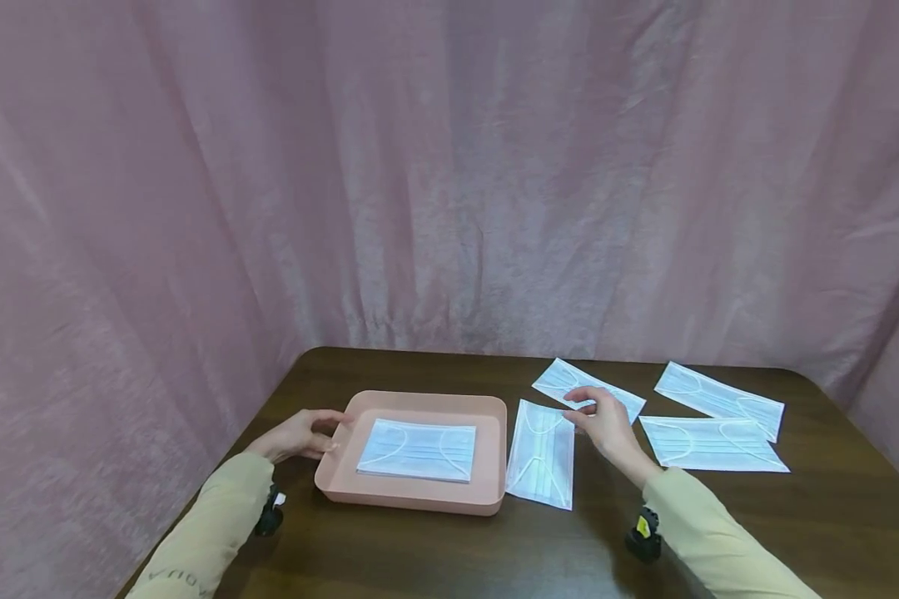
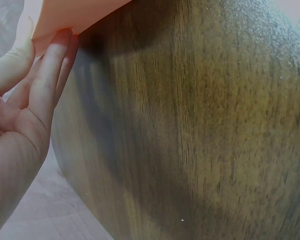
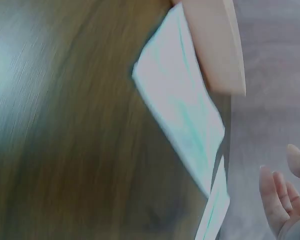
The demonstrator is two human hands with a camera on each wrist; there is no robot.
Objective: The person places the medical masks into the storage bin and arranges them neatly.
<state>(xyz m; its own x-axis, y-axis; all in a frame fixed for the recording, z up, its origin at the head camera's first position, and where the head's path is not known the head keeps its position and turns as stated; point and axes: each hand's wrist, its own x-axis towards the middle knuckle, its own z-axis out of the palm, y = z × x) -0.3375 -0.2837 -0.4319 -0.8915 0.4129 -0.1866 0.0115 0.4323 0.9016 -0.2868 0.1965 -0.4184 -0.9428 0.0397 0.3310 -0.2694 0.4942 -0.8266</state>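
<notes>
Left fingers [image 2: 49, 75] pinching tray [image 1: 414, 497], right fingers [image 1: 592, 393] spread before a partly hidden mask [image 1: 569, 374]

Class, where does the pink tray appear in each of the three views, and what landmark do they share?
Head: tray in the lower half, just left of centre, left hand at its left end.
Left wrist: part of it at the top left, cut off by the top edge.
Right wrist: part of it at the top, right of centre, beside a mask.
Shared landmark: the brown table.

On the desk [image 1: 434, 557], a tray [image 1: 408, 502] with masks [image 1: 417, 451] inside lies left of four loose masks [image 1: 539, 445], a curtain [image 1: 449, 183] hanging behind.
</notes>
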